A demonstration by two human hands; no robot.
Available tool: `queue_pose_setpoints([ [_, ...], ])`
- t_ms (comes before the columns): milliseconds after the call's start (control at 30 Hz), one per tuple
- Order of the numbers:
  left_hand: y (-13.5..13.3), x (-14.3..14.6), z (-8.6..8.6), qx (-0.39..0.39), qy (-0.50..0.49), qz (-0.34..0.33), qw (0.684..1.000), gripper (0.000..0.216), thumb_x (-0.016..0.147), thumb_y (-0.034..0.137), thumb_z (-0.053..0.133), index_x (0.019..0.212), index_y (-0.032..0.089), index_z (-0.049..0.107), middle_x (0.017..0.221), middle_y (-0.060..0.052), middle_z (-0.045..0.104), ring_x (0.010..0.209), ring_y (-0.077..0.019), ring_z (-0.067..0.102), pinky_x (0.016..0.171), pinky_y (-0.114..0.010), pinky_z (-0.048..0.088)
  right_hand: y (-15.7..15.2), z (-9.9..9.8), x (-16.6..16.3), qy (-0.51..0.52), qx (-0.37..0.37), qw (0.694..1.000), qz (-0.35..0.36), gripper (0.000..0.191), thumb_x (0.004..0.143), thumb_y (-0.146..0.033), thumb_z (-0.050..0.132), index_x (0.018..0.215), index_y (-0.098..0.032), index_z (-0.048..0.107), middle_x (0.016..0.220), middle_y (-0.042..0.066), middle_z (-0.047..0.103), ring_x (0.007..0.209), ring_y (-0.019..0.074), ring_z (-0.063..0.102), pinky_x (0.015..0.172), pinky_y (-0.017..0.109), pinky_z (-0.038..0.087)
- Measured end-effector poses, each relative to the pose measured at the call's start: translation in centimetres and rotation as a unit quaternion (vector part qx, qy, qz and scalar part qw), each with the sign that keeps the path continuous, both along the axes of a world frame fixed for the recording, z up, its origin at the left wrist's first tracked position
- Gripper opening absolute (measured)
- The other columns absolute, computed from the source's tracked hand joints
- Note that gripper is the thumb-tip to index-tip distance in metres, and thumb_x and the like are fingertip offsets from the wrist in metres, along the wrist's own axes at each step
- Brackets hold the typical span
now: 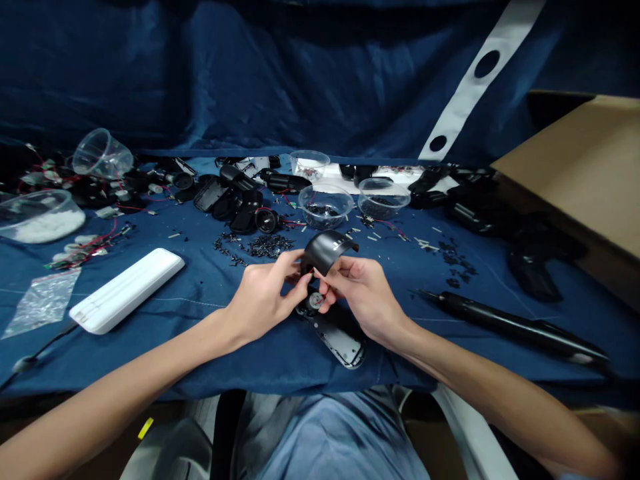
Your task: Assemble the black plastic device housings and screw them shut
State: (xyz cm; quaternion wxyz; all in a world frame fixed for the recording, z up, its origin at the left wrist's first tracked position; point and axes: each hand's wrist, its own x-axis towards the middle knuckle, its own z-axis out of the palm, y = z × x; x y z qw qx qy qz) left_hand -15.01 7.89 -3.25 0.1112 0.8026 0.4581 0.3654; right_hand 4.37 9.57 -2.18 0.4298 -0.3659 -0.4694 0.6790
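Observation:
Near the front of the table, both my hands close round a black curved plastic cover (326,252) with light markings on top. My left hand (270,290) pinches at its left side, thumb and index finger close together. My right hand (364,290) grips its lower right edge, fingertips curled under it. Just below my fingers lies an elongated black housing half (345,337), slanting toward me, with a round metal part (315,301) at its upper end and a bit of red wire there. My fingers partly hide where the cover and the housing meet.
A black electric screwdriver (520,327) lies at right, a white power bank (127,290) at left. Behind my hands are a heap of small black parts (270,246), clear plastic bowls (326,207) and black housings (235,193). A cardboard box (585,167) stands far right.

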Motion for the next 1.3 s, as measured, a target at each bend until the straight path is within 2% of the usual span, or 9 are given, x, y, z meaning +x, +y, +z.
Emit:
queue_pose_setpoints([
  [100,0.1,0.1,0.0,-0.029,-0.027,-0.011,0.999,0.029,0.099,0.032,0.060,0.125,0.019,0.057,0.099,-0.008,0.083,0.088,-0.0216,0.081,0.079,-0.029,0.060,0.4,-0.3,-0.1,-0.007,-0.004,1.000,-0.004,0.050,0.064,-0.058,0.094,0.070,-0.016,0.068,0.060,-0.001,0.066,0.045,0.0114,0.061,0.048,0.026,0.057],
  [233,0.7,0.4,0.5,-0.161,-0.138,0.005,0.977,0.038,0.092,0.032,0.067,0.123,0.021,0.048,0.119,-0.012,0.078,0.073,-0.0160,0.078,0.069,-0.026,0.061,1.6,0.0,0.9,-0.124,0.056,0.990,0.021,0.045,0.076,-0.059,0.085,0.075,-0.015,0.074,0.072,0.006,0.074,0.057,0.0155,0.067,0.051,0.028,0.057],
  [333,1.1,0.3,0.7,-0.202,-0.171,0.006,0.964,0.056,0.089,0.029,0.070,0.136,0.021,0.041,0.139,-0.018,0.068,0.067,-0.0118,0.076,0.066,-0.023,0.059,2.3,0.3,2.0,-0.287,0.197,0.937,0.021,0.033,0.091,-0.049,0.073,0.082,-0.018,0.077,0.080,0.006,0.077,0.071,0.0186,0.072,0.062,0.030,0.058],
  [433,1.5,-0.1,0.7,-0.211,-0.164,-0.012,0.964,0.071,0.091,0.026,0.067,0.153,0.024,0.032,0.145,-0.020,0.062,0.071,-0.0119,0.077,0.068,-0.024,0.059,2.7,0.1,2.5,-0.359,0.295,0.885,-0.018,0.021,0.089,-0.039,0.076,0.096,-0.020,0.074,0.092,0.006,0.078,0.083,0.0197,0.073,0.074,0.032,0.059],
  [567,1.7,-0.5,0.5,-0.218,-0.162,-0.040,0.962,0.076,0.094,0.026,0.065,0.161,0.027,0.029,0.152,-0.020,0.056,0.077,-0.0141,0.078,0.072,-0.027,0.060,2.9,-0.7,2.2,-0.310,0.307,0.899,-0.043,0.035,0.086,-0.039,0.080,0.111,-0.022,0.062,0.116,0.008,0.073,0.099,0.0211,0.073,0.077,0.032,0.062],
  [700,1.6,-0.6,0.5,-0.216,-0.169,-0.058,0.960,0.076,0.097,0.030,0.065,0.164,0.027,0.029,0.156,-0.020,0.055,0.082,-0.0150,0.078,0.078,-0.028,0.060,3.1,-1.3,2.0,-0.280,0.285,0.915,-0.053,0.045,0.087,-0.043,0.079,0.119,-0.023,0.055,0.117,0.009,0.074,0.088,0.0192,0.075,0.073,0.033,0.063],
  [833,1.6,-0.5,0.6,-0.211,-0.184,-0.051,0.959,0.075,0.097,0.039,0.068,0.163,0.025,0.037,0.153,-0.019,0.060,0.078,-0.0156,0.077,0.073,-0.026,0.060,3.4,-1.5,2.1,-0.268,0.295,0.915,-0.067,0.054,0.083,-0.045,0.084,0.123,-0.024,0.055,0.112,0.007,0.076,0.082,0.0187,0.074,0.070,0.033,0.062],
  [1100,0.9,-0.2,0.1,-0.185,-0.134,-0.006,0.974,0.070,0.099,0.034,0.062,0.164,0.021,0.038,0.110,-0.010,0.079,0.056,-0.0128,0.068,0.056,-0.024,0.052,2.9,-1.8,1.8,-0.294,0.351,0.886,-0.065,0.043,0.089,-0.042,0.079,0.122,-0.021,0.061,0.091,0.004,0.077,0.075,0.0180,0.072,0.067,0.031,0.058],
  [1300,0.9,-0.2,0.4,-0.188,-0.116,-0.006,0.975,0.070,0.097,0.030,0.061,0.162,0.018,0.040,0.121,-0.013,0.077,0.054,-0.0101,0.068,0.053,-0.022,0.049,2.8,-2.3,1.5,-0.292,0.335,0.893,-0.065,0.042,0.087,-0.042,0.080,0.118,-0.021,0.061,0.093,0.005,0.077,0.075,0.0177,0.072,0.068,0.031,0.059],
])
